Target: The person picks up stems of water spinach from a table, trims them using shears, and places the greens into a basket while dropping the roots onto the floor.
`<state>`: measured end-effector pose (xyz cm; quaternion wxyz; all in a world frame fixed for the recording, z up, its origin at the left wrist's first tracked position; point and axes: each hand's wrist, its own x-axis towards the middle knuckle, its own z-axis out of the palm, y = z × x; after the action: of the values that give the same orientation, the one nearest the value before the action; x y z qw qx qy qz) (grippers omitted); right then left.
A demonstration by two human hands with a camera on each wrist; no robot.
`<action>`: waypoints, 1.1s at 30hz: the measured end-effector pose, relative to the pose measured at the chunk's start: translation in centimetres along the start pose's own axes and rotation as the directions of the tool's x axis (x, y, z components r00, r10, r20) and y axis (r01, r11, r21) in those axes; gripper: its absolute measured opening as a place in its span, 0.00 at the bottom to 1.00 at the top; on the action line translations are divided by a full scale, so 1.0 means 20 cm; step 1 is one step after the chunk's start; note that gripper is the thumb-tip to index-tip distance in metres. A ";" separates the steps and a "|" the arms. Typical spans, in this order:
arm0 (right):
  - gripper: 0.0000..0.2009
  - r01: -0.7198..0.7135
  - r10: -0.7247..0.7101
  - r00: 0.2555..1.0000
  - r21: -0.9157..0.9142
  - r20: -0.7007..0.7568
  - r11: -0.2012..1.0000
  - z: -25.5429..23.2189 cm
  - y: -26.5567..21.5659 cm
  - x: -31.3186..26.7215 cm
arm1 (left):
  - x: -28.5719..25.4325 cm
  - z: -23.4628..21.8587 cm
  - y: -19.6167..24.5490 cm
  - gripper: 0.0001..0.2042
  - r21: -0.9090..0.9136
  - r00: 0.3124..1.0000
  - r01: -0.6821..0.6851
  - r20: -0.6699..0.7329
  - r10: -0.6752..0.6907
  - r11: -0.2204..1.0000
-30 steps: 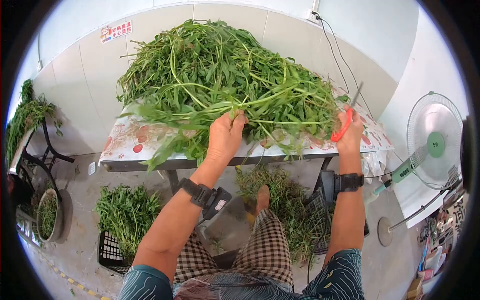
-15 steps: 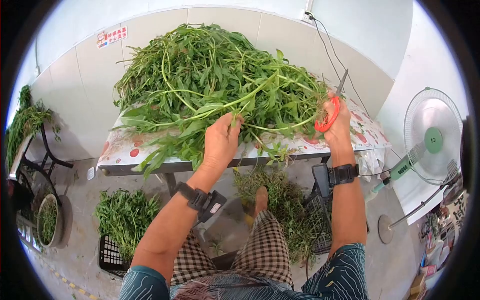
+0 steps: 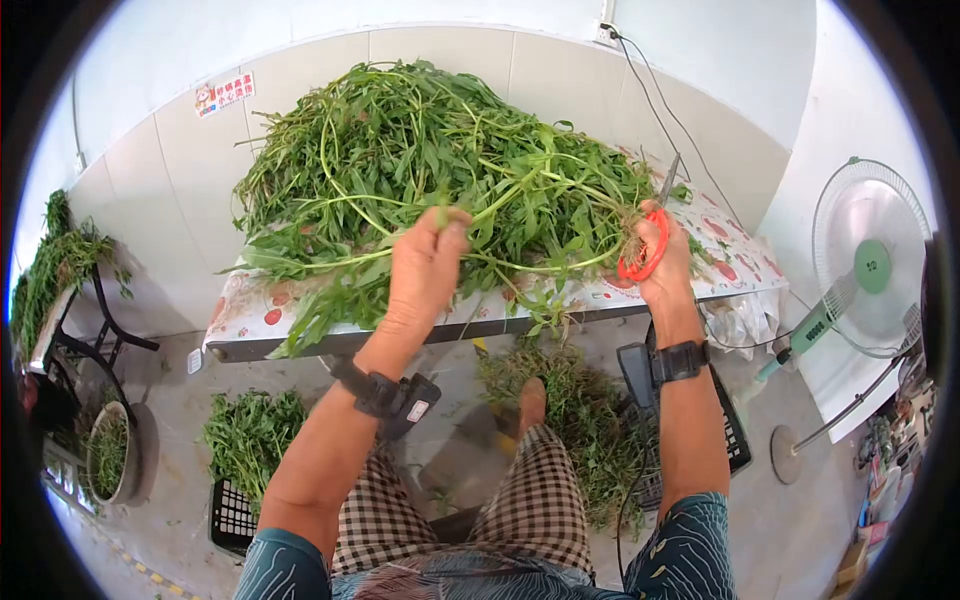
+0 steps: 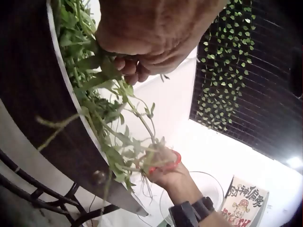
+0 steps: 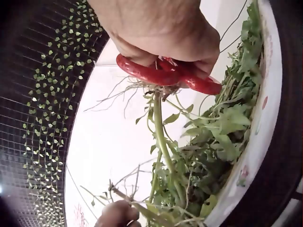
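Red-handled scissors (image 3: pixel 655 257) lie in the grip of my right hand (image 3: pixel 668 275), their blade pointing up and away. That hand also holds the rooty end (image 5: pixel 163 90) of some long green stems, just below the red loops in the right wrist view. My left hand (image 3: pixel 422 270) pinches a leafy stem (image 4: pixel 130 101) in front of the heap, its fingers curled. Between the two hands the plant stems (image 3: pixel 560 268) sag in a bow over the table's front. A large heap of leafy greens (image 3: pixel 400 150) stands behind them.
The table (image 3: pixel 290 305) has a fruit-patterned cover. Below are a black crate (image 3: pixel 232 515) with greens and a pile of stalks (image 3: pixel 580 430) on the floor. A fan (image 3: pixel 870 260) stands at right, a round tub (image 3: pixel 115 455) at left. Cables (image 3: pixel 670 110) run down the wall.
My left hand has moved a little left, and the right hand with the scissors has come left and lower. The stems between the hands have shifted along with them.
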<state>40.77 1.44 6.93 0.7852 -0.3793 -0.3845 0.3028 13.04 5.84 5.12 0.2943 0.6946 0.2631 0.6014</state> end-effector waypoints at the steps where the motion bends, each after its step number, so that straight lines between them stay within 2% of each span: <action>1: 0.16 -0.002 0.002 1.000 0.012 0.012 1.000 0.00 0.02 0.00 | 0.00 0.03 0.00 0.07 0.070 0.997 -0.061 0.048 0.058 0.996; 2: 0.16 -0.004 0.004 1.000 0.022 0.023 1.000 0.00 0.02 0.00 | -0.02 0.06 0.02 0.06 0.101 0.992 -0.063 0.116 0.051 0.993; 5: 0.14 -0.095 0.091 0.994 0.052 0.068 0.994 0.03 0.01 -0.03 | -0.05 0.14 0.01 0.07 0.282 0.960 -0.180 0.259 0.106 0.942; 6: 0.13 -0.113 0.111 0.992 0.051 0.053 0.992 0.08 -0.02 -0.07 | -0.06 0.16 0.02 0.09 0.289 0.954 -0.196 0.277 0.114 0.937; 9: 0.15 -0.120 0.115 0.988 0.040 0.104 0.992 0.06 0.01 -0.06 | -0.07 0.19 0.03 0.10 0.336 0.887 -0.049 0.447 -0.113 0.941; 10: 0.15 -0.123 0.118 0.988 0.043 0.100 0.992 0.04 0.04 -0.05 | -0.07 0.20 0.00 0.10 0.281 0.891 -0.131 0.453 -0.011 0.951; 13: 0.16 -0.129 0.128 0.989 0.015 0.076 0.991 0.02 0.08 -0.04 | -0.06 0.20 -0.04 0.10 0.300 0.903 -0.162 0.430 0.018 0.940; 16: 0.17 -0.148 0.155 0.986 -0.105 0.056 0.983 -0.01 0.09 -0.04 | -0.05 0.19 -0.07 0.10 0.218 0.920 0.043 0.372 -0.124 0.975; 18: 0.18 -0.186 0.205 0.976 -0.212 0.075 0.960 -0.05 0.09 -0.05 | -0.04 0.18 -0.04 0.10 0.224 0.919 0.100 0.352 -0.176 0.969; 21: 0.23 -0.268 0.284 0.957 -0.186 0.060 0.945 -0.06 0.03 -0.13 | -0.03 0.18 -0.02 0.10 0.221 0.915 0.147 0.339 -0.218 0.964; 24: 0.28 -0.181 0.191 0.936 -0.063 0.295 0.981 -0.18 -0.01 -0.19 | -0.03 0.18 -0.05 0.10 0.212 0.923 0.164 0.312 -0.226 0.963; 27: 0.30 -0.212 0.225 0.919 -0.074 0.325 0.974 -0.23 -0.13 -0.32 | -0.03 0.19 -0.06 0.09 0.249 0.936 0.140 0.284 -0.211 0.958; 30: 0.31 -0.215 0.236 0.850 -0.098 0.472 0.972 -0.30 -0.21 -0.47 | -0.03 0.20 -0.11 0.09 0.229 0.945 0.127 0.268 -0.188 0.965; 33: 0.32 -0.162 0.450 0.713 -0.497 0.538 0.852 -0.33 -0.22 -0.54 | -0.03 0.20 -0.11 0.09 0.246 0.952 0.107 0.255 -0.171 0.963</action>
<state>41.52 -11.48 3.73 0.4454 -0.4711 -0.6120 0.4529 16.98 6.44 2.68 0.2875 0.7800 0.3360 0.4428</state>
